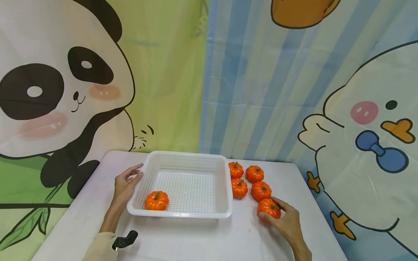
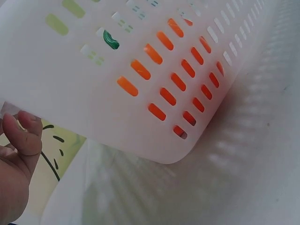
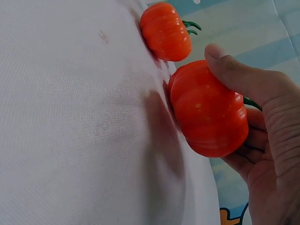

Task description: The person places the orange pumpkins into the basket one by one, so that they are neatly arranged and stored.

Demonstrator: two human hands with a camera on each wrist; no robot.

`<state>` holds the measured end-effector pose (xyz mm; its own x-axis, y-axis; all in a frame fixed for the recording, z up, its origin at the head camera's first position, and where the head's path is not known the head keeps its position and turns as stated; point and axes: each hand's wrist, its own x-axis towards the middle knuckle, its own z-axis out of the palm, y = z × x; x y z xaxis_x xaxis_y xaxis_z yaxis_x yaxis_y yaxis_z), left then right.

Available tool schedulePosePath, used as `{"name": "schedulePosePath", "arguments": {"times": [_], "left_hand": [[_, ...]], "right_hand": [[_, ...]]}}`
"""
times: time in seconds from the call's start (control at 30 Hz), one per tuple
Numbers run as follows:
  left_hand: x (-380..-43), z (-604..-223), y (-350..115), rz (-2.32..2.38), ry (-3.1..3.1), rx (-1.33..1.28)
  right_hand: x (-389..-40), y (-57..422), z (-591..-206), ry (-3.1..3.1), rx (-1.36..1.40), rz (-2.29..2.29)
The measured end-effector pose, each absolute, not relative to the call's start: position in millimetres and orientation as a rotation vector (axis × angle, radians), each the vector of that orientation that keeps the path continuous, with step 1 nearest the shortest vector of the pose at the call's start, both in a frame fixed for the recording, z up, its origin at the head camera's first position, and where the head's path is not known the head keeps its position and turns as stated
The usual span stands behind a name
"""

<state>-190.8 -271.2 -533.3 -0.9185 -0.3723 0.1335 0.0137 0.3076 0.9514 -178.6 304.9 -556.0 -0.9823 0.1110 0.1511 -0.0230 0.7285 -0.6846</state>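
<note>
At the table's right side, my right hand (image 1: pixel 289 222) holds a small orange toy pumpkin (image 1: pixel 269 208) with a green stem. The thumb (image 3: pixel 234 70) lies along one side of it and the other fingers reach round the far side. My left hand (image 1: pixel 126 185) is at the left side of a white plastic basket (image 1: pixel 180 214), fingers loosely bent by its rim; whether they touch it is unclear. Inside the basket, one toy pumpkin (image 1: pixel 156 201) sits in the near left corner. In the left wrist view, its orange skin (image 2: pixel 178 80) shows through the basket's slots.
Several more toy pumpkins stand right of the basket, among them one pumpkin (image 1: pixel 261 191) just beyond the held one and another (image 1: pixel 239 188) close to the basket wall. A white cloth (image 1: pixel 196 241) covers the table. Behind it hangs a cartoon-printed curtain (image 1: pixel 169 79).
</note>
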Motion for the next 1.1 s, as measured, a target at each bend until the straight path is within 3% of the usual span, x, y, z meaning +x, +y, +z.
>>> {"name": "schedulePosePath", "arguments": {"times": [1.1], "left_hand": [[-189, -532, -270, -1.657, -2.252, 0.318]], "right_hand": [[-179, 301, -544, -2.745, 0.003, 1.071]]}}
